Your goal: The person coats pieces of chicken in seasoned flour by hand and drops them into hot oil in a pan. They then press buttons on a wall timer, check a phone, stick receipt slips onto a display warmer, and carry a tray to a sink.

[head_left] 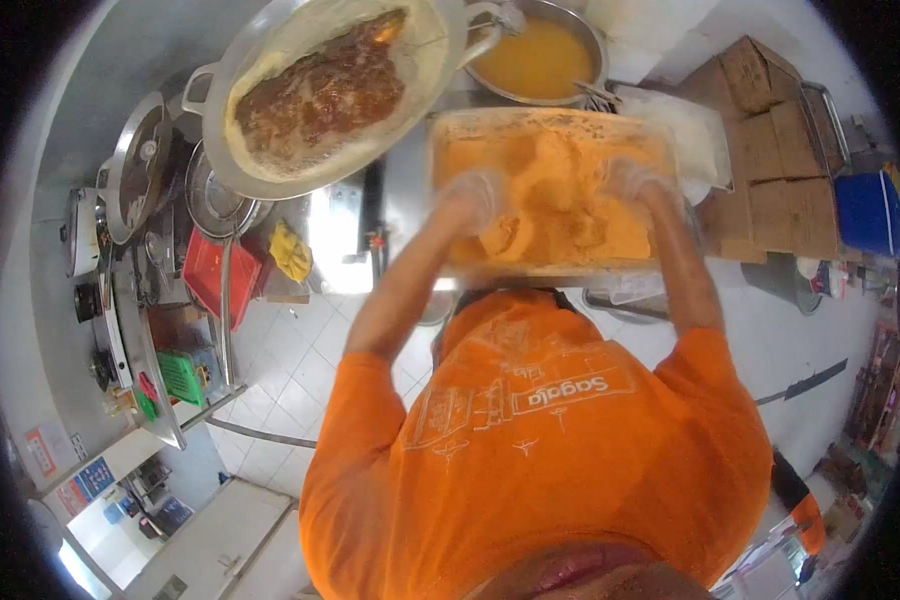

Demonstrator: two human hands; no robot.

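Note:
A rectangular tub [660, 130] of orange powder [610, 235], like seasoned flour, stands in front of me. Orange-coated lumps [500, 235] lie in it, their kind hidden by the coating. My left hand [478, 198], in a clear plastic glove, is over the left part of the tub, close to the lumps and smeared by motion. My right hand [630, 180], gloved the same way, reaches into the right part, at the powder. Its fingers are blurred, so whether either hand grips anything is unclear.
A large two-handled pan [210, 120] of bubbling brown food in oil is at upper left. Behind the tub sits a metal bowl [535, 55] of yellow-orange liquid. Cardboard boxes [785, 150] stand right. A red basket [205, 275], strainer [215, 200] and yellow cloth [290, 250] are left.

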